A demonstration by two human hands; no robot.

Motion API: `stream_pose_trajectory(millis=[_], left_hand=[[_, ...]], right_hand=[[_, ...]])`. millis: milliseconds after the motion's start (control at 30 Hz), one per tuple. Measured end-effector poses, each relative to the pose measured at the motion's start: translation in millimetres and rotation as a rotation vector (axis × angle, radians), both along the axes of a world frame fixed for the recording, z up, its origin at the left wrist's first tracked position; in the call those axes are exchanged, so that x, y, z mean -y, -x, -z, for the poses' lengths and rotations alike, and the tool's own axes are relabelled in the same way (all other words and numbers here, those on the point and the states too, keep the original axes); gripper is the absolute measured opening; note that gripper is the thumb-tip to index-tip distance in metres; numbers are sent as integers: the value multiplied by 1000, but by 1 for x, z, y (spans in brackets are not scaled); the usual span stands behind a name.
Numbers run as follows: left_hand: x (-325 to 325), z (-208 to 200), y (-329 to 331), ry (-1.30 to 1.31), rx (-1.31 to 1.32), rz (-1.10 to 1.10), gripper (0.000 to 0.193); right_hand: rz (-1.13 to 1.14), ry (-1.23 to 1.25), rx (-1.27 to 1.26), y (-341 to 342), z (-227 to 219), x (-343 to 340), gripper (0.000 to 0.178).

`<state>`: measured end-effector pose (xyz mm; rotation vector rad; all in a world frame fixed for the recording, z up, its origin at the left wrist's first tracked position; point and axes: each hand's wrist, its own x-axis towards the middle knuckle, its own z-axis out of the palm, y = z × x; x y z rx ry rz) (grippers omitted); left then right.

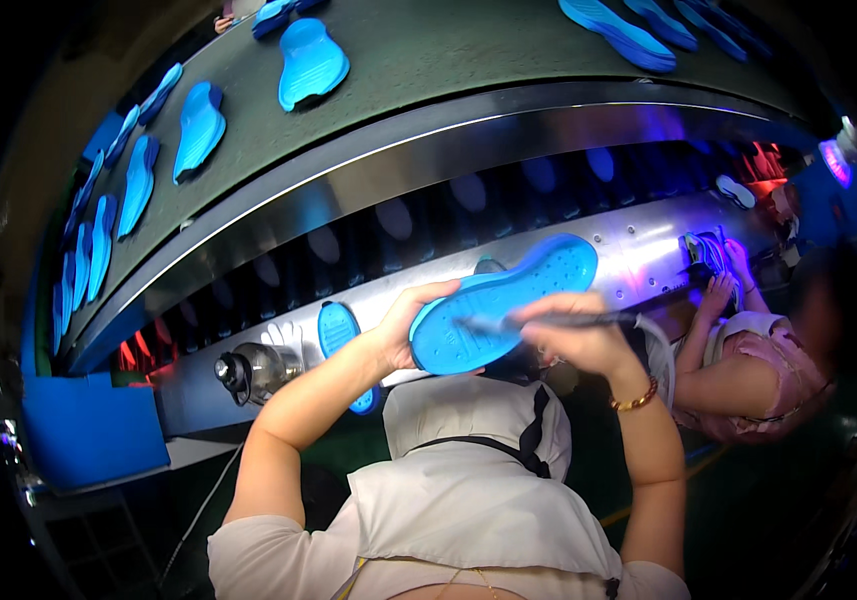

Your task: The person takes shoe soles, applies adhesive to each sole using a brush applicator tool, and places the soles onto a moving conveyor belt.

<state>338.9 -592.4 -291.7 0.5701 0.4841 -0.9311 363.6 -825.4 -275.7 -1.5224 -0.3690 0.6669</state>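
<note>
Tilted over the metal bench, a bright blue shoe sole (pixel 538 275) with small holes and raised marks rests in my left hand (pixel 403 325), whose fingers hold it by its left end. My right hand (pixel 580 338) grips a slim dark-handled brush (pixel 596 320) that has a pale hose at its back end. The brush's blurred tip is over the sole's left half; whether it touches cannot be told. Left of the held sole, another blue sole (pixel 336 328) lies on the bench, and part of one more (pixel 366 402) shows below my left forearm.
Beyond the bench (pixel 648 245), a dark green conveyor belt (pixel 428 75) behind a metal rail carries several blue soles (pixel 313 62). A clear jar with a dark top (pixel 260 372) stands left on the bench. At right, a co-worker's hands (pixel 723 285) work under purple light.
</note>
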Motion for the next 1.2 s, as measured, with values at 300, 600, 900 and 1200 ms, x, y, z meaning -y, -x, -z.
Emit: stream_pose_trajectory(millis=[300,600,900,1200], left_hand=[[7,26,-2,39,-38,-45,59],[2,-11,-26,-146,610,-121,62],[52,-76,-153,364,436,-924,65],[110,16,-41,-590,905,-206,20]], right_hand=[[610,151,524,27,48,-20,14],[528,-665,-42,59,13,45,29],[628,-279,12,53,40,44,6],[713,-241,-74,29,54,45,24]])
